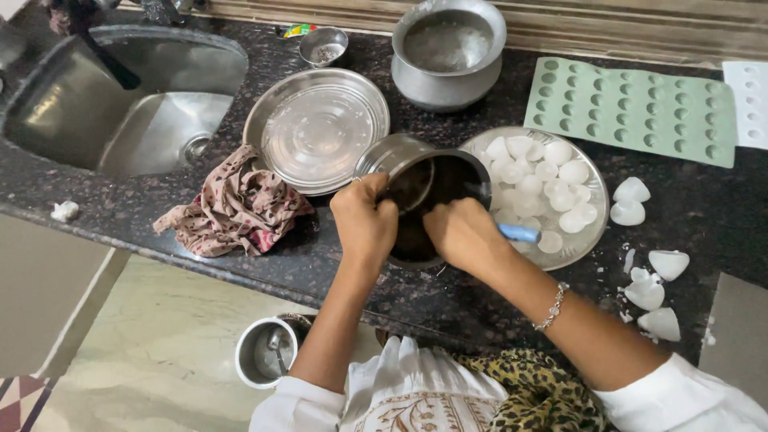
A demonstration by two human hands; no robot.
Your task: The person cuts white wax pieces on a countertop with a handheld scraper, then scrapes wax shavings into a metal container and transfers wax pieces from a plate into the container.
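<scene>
A dark metal pot [436, 180] is tilted on its side on the black granite counter, its mouth facing me. My left hand [364, 220] grips the pot's near rim. Reaching across the mouth, my right hand [464, 232] is closed around a tool with a blue handle [520, 234] that points right. Just behind the pot sits a steel plate [596, 212] piled with several small white dome-shaped pieces [544, 184].
An empty steel plate [316, 128] lies left of the pot, a crumpled patterned cloth [236, 208] beside it. A sink [120, 100] is far left. Behind stand a steel vessel [448, 52], a small bowl [324, 44] and a green mould tray [632, 108]. Loose white pieces [652, 280] lie right.
</scene>
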